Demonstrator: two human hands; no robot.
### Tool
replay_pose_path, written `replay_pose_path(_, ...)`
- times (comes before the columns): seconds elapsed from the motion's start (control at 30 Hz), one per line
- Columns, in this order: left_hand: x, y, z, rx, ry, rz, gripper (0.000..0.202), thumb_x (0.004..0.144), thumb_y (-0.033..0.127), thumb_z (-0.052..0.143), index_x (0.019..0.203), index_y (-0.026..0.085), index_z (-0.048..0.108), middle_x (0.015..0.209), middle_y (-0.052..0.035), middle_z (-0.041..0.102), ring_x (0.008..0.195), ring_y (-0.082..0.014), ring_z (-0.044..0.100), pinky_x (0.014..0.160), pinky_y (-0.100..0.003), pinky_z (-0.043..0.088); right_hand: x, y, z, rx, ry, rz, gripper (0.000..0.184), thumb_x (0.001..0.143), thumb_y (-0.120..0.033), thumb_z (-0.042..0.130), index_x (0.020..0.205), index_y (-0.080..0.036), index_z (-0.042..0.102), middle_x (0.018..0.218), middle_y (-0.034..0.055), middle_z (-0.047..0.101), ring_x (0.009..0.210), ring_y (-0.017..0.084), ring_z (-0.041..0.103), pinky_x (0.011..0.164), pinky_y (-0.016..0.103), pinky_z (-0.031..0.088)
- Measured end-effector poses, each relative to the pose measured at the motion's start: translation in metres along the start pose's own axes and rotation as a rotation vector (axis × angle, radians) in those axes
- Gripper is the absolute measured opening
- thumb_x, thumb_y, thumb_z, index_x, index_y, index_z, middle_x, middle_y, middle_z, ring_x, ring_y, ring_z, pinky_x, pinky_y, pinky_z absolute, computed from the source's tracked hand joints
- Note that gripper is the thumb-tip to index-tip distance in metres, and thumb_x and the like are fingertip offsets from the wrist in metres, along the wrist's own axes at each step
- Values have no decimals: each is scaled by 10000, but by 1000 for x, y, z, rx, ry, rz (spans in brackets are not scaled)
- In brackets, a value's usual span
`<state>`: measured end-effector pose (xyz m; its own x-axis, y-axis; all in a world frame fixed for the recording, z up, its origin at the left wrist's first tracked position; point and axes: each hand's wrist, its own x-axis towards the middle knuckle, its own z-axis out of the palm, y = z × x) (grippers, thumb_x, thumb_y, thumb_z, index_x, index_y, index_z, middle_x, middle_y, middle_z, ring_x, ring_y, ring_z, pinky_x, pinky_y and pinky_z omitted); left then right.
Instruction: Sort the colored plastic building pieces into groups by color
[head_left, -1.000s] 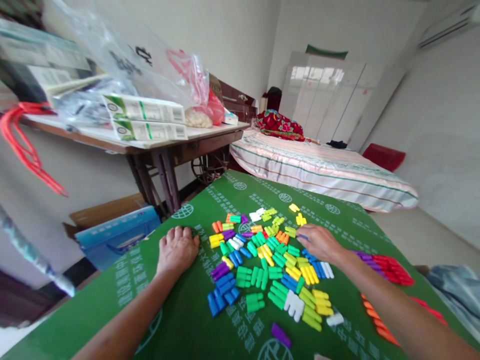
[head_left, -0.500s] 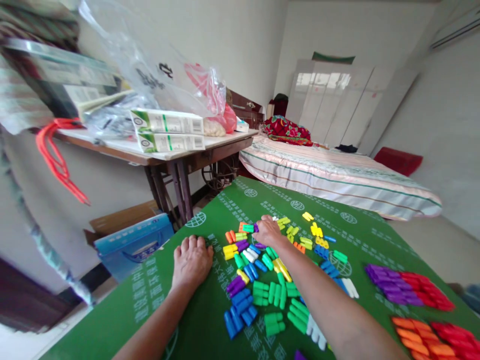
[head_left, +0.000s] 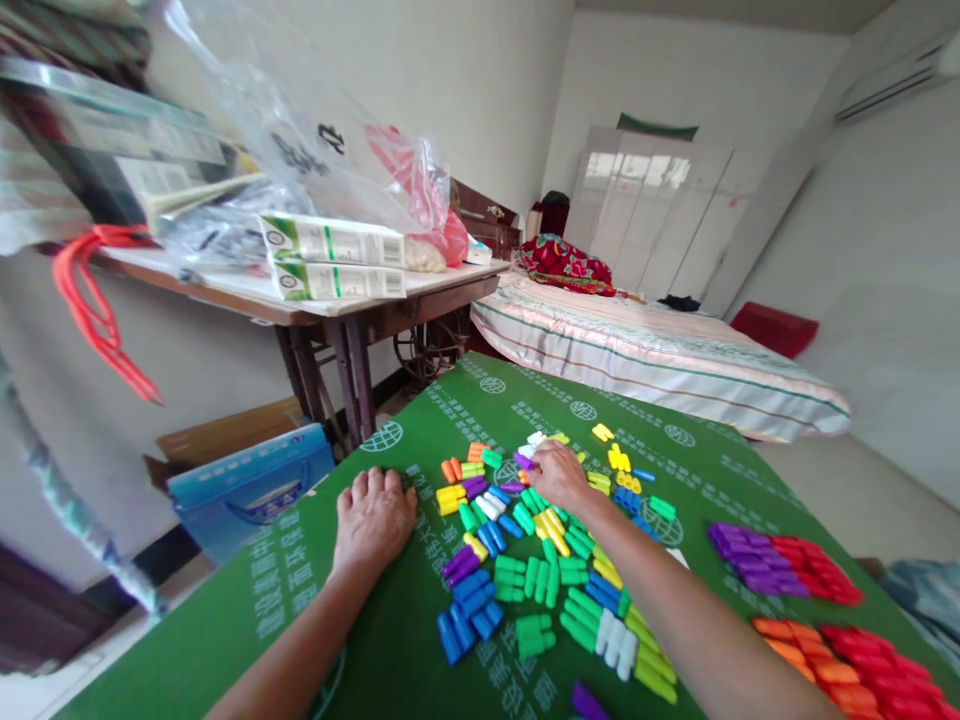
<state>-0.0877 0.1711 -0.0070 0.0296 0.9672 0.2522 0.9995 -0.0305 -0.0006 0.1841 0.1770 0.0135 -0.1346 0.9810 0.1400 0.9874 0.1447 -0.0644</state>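
A heap of small coloured plastic pieces (head_left: 540, 560) in green, blue, yellow, purple, white and orange lies on a green printed table (head_left: 390, 640). My right hand (head_left: 559, 473) reaches across the heap with its fingers pinched on a purple piece (head_left: 523, 461) at the far side. Left of the heap, my left hand (head_left: 373, 518) rests palm down on the table, fingers stretched out and holding nothing. Sorted rows of purple pieces (head_left: 742, 558), red pieces (head_left: 817, 580) and orange pieces (head_left: 787, 645) lie at the right.
A wooden side table (head_left: 360, 300) with boxes and plastic bags stands at the left, red cords hanging from it. A blue box (head_left: 247, 480) and cardboard sit on the floor below. A bed (head_left: 645, 350) and white wardrobe (head_left: 645, 215) are beyond.
My right hand swung from the heap's right side to its far left, then drew back slightly and closed on a purple piece. My left hand stayed flat.
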Motion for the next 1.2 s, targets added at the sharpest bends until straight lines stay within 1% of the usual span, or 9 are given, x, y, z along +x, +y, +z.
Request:
replay_pose_path(0.17,3,1,-5,-31,-27,8,476,873,401,285,1076,87,580,1184,-193,542,1179,-337,432,942,-451,341,-53,24,-17,-11,15,-3,199,842,-258,541,884,-168,713,969,80,665,1009,206,538,894,290,371)
replay_pose_path(0.33,6,2,-6,-66,-34,22,488,870,407,271,1060,82,581,1164,-214,545,1176,-356,430,936,-472,352,-111,40,-20,-8,28,-14,143,816,-263,586,855,-180,695,985,70,637,1078,225,492,942,332,331)
replay_pose_path(0.47,6,4,-6,-57,-37,18,502,870,415,256,1068,82,575,1181,-217,536,1176,-360,428,939,-480,354,-134,46,-22,38,-9,-37,93,801,-215,591,807,-196,682,905,42,634,1004,201,520,874,309,353)
replay_pose_path(0.57,6,4,-6,-58,-34,12,506,868,422,256,1070,86,577,1175,-215,539,1174,-356,427,938,-474,354,-133,40,-28,52,-19,-24,147,828,-177,536,793,-194,677,879,39,642,946,178,540,843,281,365)
replay_pose_path(0.77,10,3,-10,-40,-90,14,522,879,444,228,1101,94,545,1204,-195,522,1207,-349,408,957,-461,340,-106,11,-29,-26,-42,168,289,866,-351,505,861,-131,693,1005,133,660,1019,267,541,866,369,393)
replay_pose_path(0.83,13,3,-12,-30,-123,6,533,880,449,210,1116,96,532,1222,-189,509,1219,-349,396,969,-458,334,-95,4,-26,-29,-60,202,255,822,-319,556,842,-110,701,1001,158,667,1013,292,548,849,388,406)
replay_pose_path(0.93,16,3,-13,-28,-143,-2,532,879,448,204,1121,103,529,1232,-182,505,1213,-349,400,972,-461,332,-84,-3,-25,-19,-75,247,182,773,-170,559,837,-101,715,996,176,686,985,290,572,814,377,423)
replay_pose_path(1.03,17,2,-13,-39,-122,10,529,875,451,209,1115,105,530,1228,-184,510,1208,-351,403,961,-468,337,-84,-7,-28,27,-66,261,201,733,-102,552,815,-133,733,993,136,712,972,279,596,800,358,434)
replay_pose_path(1.2,19,2,-12,-56,-128,3,522,861,459,239,1108,111,541,1235,-188,512,1204,-353,405,950,-473,340,-99,7,-36,206,17,302,207,745,-155,542,739,-215,740,872,69,740,899,284,646,796,372,445)
